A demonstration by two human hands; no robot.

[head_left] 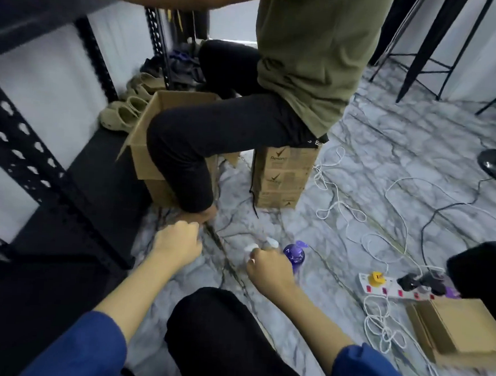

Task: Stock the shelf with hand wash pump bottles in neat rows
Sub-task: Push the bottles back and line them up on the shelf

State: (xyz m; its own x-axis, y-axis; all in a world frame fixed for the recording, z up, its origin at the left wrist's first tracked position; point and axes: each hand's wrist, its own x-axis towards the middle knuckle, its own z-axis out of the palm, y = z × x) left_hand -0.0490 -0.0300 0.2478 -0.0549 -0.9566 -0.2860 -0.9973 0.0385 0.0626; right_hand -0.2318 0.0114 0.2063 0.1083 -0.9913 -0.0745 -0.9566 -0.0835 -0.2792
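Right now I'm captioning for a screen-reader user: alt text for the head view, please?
Over a marble floor, the right hand grips white pump bottles beside a purple bottle; the left hand is curled, empty. Another person sits on stacked boxes by a black shelf.

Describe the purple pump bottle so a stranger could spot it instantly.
Start at the marbled floor between the two people. Just beyond the right hand stands the purple pump bottle. The pump tops beside it look white; it alone is purple.

A single head-worn wide-angle view looks forward and steeply down at the marble floor (357,153), close over the wearer's forearms and knee. The shelf (36,148) fills its left edge, and a seated person (244,124) sits ahead.
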